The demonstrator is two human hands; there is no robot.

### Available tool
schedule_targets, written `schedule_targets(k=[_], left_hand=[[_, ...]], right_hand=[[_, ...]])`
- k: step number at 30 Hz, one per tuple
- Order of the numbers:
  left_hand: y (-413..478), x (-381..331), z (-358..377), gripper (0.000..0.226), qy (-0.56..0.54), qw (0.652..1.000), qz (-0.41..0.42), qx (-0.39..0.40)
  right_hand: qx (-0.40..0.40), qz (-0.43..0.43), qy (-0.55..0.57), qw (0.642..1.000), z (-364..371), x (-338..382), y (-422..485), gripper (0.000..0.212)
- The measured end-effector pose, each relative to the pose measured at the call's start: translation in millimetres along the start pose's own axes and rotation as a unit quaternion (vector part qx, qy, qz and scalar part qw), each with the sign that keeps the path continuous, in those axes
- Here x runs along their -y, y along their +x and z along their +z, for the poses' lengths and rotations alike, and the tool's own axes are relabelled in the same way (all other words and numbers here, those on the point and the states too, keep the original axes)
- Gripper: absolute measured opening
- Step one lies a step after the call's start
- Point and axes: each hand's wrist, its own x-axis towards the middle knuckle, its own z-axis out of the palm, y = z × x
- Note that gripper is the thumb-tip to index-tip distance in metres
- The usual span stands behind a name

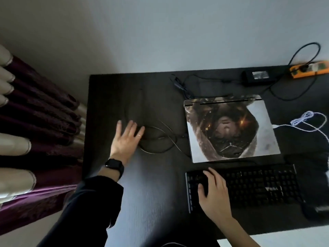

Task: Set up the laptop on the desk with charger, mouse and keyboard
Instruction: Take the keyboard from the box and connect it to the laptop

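A closed laptop point(231, 129) with a picture on its lid lies on the dark desk point(151, 193). In front of it sits a black keyboard point(249, 186); my right hand point(213, 195) rests on its left end, fingers spread. My left hand point(127, 139) lies flat and open on the desk, its fingers touching a loop of thin black cable point(160, 139) that runs toward the laptop's left side. The charger brick point(258, 77) lies at the back, its lead point(181, 86) ending behind the laptop. A black mouse point(311, 211) sits right of the keyboard.
An orange power strip point(309, 69) lies at the desk's back right corner with a plug in it. A white cable point(306, 122) is bundled right of the laptop. Purple and cream curtains point(35, 122) hang left of the desk. A grey wall stands behind.
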Motion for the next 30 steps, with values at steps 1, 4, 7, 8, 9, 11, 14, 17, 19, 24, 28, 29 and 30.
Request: schedule_targets(k=[1, 4, 7, 8, 9, 11, 14, 17, 19, 24, 28, 29, 30], left_hand=[[10.1, 6.8, -5.3, 0.083, -0.003, 0.999, -0.036, 0.010], [21.7, 0.7, -11.8, 0.077, -0.117, 0.990, -0.074, 0.004], [15.3, -32.1, -13.5, 0.060, -0.249, 0.965, -0.087, 0.007], [11.0, -43.2, -13.4, 0.057, -0.275, 0.957, -0.084, 0.036], [6.9, -52.8, -11.7, 0.057, -0.288, 0.952, -0.076, 0.072], [1.9, -63.9, -7.9, 0.060, -0.291, 0.947, -0.061, 0.123], [1.0, -63.9, -5.9, 0.063, -0.271, 0.953, -0.064, 0.117], [-5.8, -67.6, -8.2, 0.065, -0.272, 0.953, -0.088, 0.098], [-17.2, -78.7, -11.9, 0.066, -0.307, 0.943, -0.105, 0.077], [-58.7, -140.0, -21.5, 0.060, -0.416, 0.901, -0.122, 0.024], [-91.6, -213.1, -40.0, 0.063, -0.514, 0.839, -0.172, 0.055], [-98.9, -233.1, -45.4, 0.066, -0.537, 0.817, -0.197, 0.072], [-106.9, -252.8, -50.2, 0.070, -0.555, 0.797, -0.220, 0.090]], right_hand=[[-0.005, 0.003, -0.007, 1.000, 0.1, -1.8, -0.2, 0.048], [-0.017, 0.001, -0.028, 0.999, 1.3, -5.8, 4.7, 0.050], [-0.008, -0.001, -0.056, 0.998, 7.3, -6.9, 8.2, 0.051], [-0.001, -0.004, -0.067, 0.998, 10.2, -6.8, 8.5, 0.050], [0.006, -0.009, -0.075, 0.997, 12.2, -6.9, 8.4, 0.050], [0.015, -0.021, -0.089, 0.996, 13.1, -7.3, 9.0, 0.052], [0.030, -0.033, -0.082, 0.996, 8.3, -5.5, 10.7, 0.053], [0.040, -0.043, -0.066, 0.996, -1.1, -10.3, 5.0, 0.052], [0.037, -0.051, -0.060, 0.996, -12.9, -18.1, -2.5, 0.052], [0.035, -0.017, -0.055, 0.998, -41.6, -66.1, -26.8, 0.053], [0.060, 0.059, -0.069, 0.994, -59.4, -122.9, -51.4, 0.062], [0.074, 0.072, -0.071, 0.992, -63.4, -139.0, -59.8, 0.065], [0.094, 0.075, -0.073, 0.990, -66.9, -155.1, -67.9, 0.068]])
